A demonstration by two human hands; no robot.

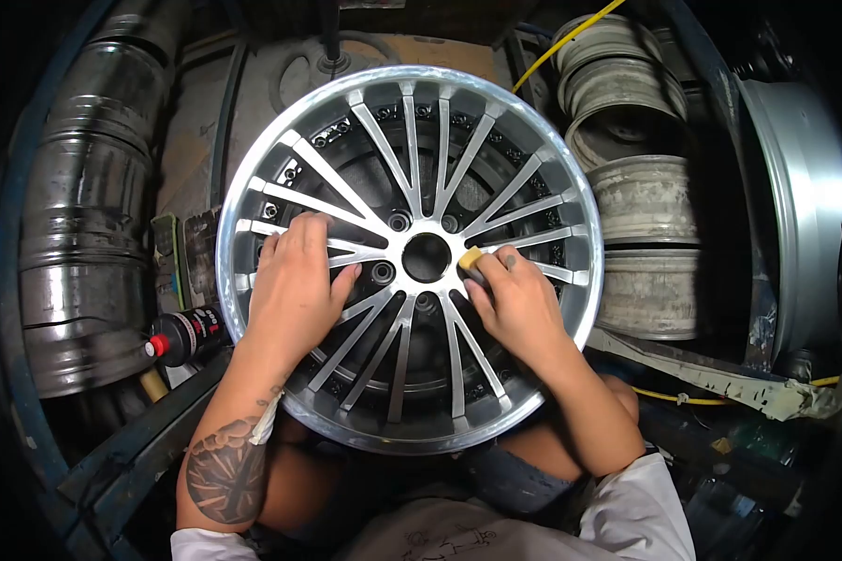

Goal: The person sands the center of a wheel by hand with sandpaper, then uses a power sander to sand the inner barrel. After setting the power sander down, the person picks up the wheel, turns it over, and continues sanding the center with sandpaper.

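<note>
A multi-spoke alloy wheel (407, 369) lies face up before me, with a polished outer lip and dark gaps between its silver spokes. My left hand (299, 280) grips the spokes on the left side, fingers curled over them and thumb toward the hub. Near the centre hole, my right hand (516, 299) pinches a small yellow sponge pad (471, 260) with a darker grey side. The pad is at the right edge of the hub; my fingers partly hide it. Several lug holes ring the centre.
Stacked wheels (84, 234) line the left, and dusty wheel barrels (646, 201) are piled on the right. A black bottle with a red cap (185, 337) lies left of the wheel. A yellow hose (571, 39) runs behind. Blue metal frame bars (140, 439) surround the space.
</note>
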